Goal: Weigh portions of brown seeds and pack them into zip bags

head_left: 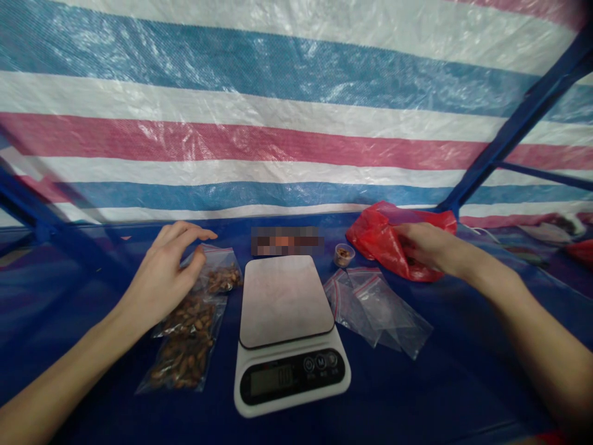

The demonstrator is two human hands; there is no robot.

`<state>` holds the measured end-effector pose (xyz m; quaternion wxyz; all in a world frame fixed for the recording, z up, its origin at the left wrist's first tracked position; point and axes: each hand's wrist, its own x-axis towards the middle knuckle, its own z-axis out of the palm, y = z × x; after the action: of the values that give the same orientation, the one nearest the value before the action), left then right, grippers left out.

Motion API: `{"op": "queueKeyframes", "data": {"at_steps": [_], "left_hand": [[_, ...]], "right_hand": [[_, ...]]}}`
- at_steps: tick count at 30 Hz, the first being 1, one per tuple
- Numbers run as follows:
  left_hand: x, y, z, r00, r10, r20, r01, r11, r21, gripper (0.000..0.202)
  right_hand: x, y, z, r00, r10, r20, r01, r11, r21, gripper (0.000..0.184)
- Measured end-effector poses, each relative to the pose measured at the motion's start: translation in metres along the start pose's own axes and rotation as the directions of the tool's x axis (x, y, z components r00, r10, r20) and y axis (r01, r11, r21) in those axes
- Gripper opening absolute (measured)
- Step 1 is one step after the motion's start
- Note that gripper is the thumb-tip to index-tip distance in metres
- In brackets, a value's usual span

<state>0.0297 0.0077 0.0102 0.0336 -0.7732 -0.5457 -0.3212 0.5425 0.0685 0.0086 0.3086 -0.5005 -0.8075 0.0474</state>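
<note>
My left hand (169, 275) hovers over zip bags on the left, fingers apart and nothing in them. Beneath it are a bag of brown pieces that look like nuts or seeds (225, 279) and a fuller bag of larger brown ones (183, 358). My right hand (424, 247) reaches into a red plastic bag (375, 238); its fingers are hidden inside. Between my hands sits a white kitchen scale (287, 303) with a bare weighing plate and a display (272, 378) apparently showing zeros. Several flat, unfilled zip bags (377, 306) lie right of it.
A small clear cup (344, 254) with brown bits stands behind the flat bags. A pixelated object (287, 241) lies behind the scale. Striped plastic sheeting (259, 142) hangs behind the blue tabletop (403, 395). Blue metal bars (509, 133) slant up at the right.
</note>
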Motion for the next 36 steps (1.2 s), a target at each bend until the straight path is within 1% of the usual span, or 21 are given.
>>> {"op": "queueKeyframes", "data": {"at_steps": [1, 2, 3, 4, 6, 7, 9, 11, 13, 14, 17, 20, 22, 28, 31, 36], "left_hand": [[0.000, 0.000, 0.000, 1.000, 0.001, -0.002, -0.001, 1.000, -0.004, 0.030], [0.000, 0.001, 0.000, 1.000, 0.000, -0.005, 0.000, 1.000, -0.005, 0.031], [0.000, 0.001, 0.000, 1.000, 0.001, -0.008, -0.001, 1.000, -0.005, 0.031], [0.000, 0.002, 0.000, 1.000, 0.000, -0.010, 0.000, 1.000, -0.004, 0.031], [0.000, 0.002, 0.000, 1.000, 0.000, -0.010, 0.000, 1.000, -0.002, 0.032], [0.000, 0.002, 0.000, 1.000, 0.002, -0.009, -0.002, 1.000, -0.002, 0.032], [0.000, 0.001, 0.000, 1.000, 0.007, -0.009, -0.007, 1.000, -0.002, 0.032], [-0.001, 0.000, 0.001, 1.000, 0.009, -0.012, -0.009, 1.000, 0.001, 0.032], [-0.001, -0.001, 0.001, 1.000, 0.008, -0.012, -0.008, 1.000, 0.003, 0.031], [-0.001, -0.001, 0.002, 1.000, 0.006, -0.010, -0.006, 1.000, 0.006, 0.031], [-0.002, -0.001, 0.001, 1.000, -0.006, 0.006, 0.006, 1.000, 0.018, 0.031], [-0.002, -0.001, 0.000, 0.999, -0.013, 0.031, 0.012, 0.999, 0.031, 0.032], [-0.001, 0.000, 0.000, 0.999, -0.006, 0.036, 0.005, 0.999, 0.033, 0.033], [0.000, 0.001, 0.000, 1.000, -0.002, 0.002, 0.002, 0.999, 0.032, 0.032], [0.000, 0.002, 0.000, 1.000, -0.004, -0.009, 0.004, 1.000, 0.028, 0.031], [-0.001, 0.000, -0.001, 1.000, 0.011, 0.006, -0.011, 0.999, 0.037, 0.032]], "right_hand": [[0.003, -0.001, -0.004, 0.995, -0.013, 0.101, 0.013, 1.000, -0.003, 0.028], [0.006, -0.001, -0.007, 0.984, -0.024, 0.174, 0.028, 0.999, -0.022, 0.031], [0.008, -0.003, -0.011, 0.979, -0.029, 0.202, 0.042, 0.997, -0.060, 0.032], [0.010, -0.005, -0.014, 0.985, -0.031, 0.172, 0.050, 0.992, -0.111, 0.032], [0.014, -0.013, -0.019, 0.999, -0.034, 0.043, 0.042, 0.977, -0.208, 0.025], [0.015, -0.019, -0.020, 0.999, -0.035, -0.021, 0.030, 0.973, -0.229, 0.020], [0.015, -0.037, -0.019, 0.992, -0.044, -0.115, 0.020, 0.979, -0.202, 0.011], [0.015, -0.058, -0.012, 0.981, -0.070, -0.178, 0.051, 0.992, -0.113, 0.008], [0.014, -0.077, 0.000, 0.977, -0.108, -0.186, 0.106, 0.994, -0.021, 0.007], [0.013, -0.086, 0.007, 0.978, -0.127, -0.166, 0.131, 0.991, 0.015, 0.008], [0.011, -0.102, 0.027, 0.983, -0.180, -0.049, 0.184, 0.977, 0.107, 0.008], [0.009, -0.106, 0.036, 0.977, -0.204, 0.066, 0.189, 0.965, 0.180, 0.011], [0.010, -0.105, 0.038, 0.975, -0.201, 0.099, 0.180, 0.965, 0.193, 0.014], [0.011, -0.098, 0.037, 0.975, -0.212, 0.071, 0.197, 0.966, 0.167, 0.013], [0.012, -0.095, 0.038, 0.973, -0.214, 0.090, 0.199, 0.967, 0.157, 0.014], [0.013, -0.090, 0.035, 0.967, -0.243, 0.077, 0.232, 0.964, 0.129, 0.016]]}}
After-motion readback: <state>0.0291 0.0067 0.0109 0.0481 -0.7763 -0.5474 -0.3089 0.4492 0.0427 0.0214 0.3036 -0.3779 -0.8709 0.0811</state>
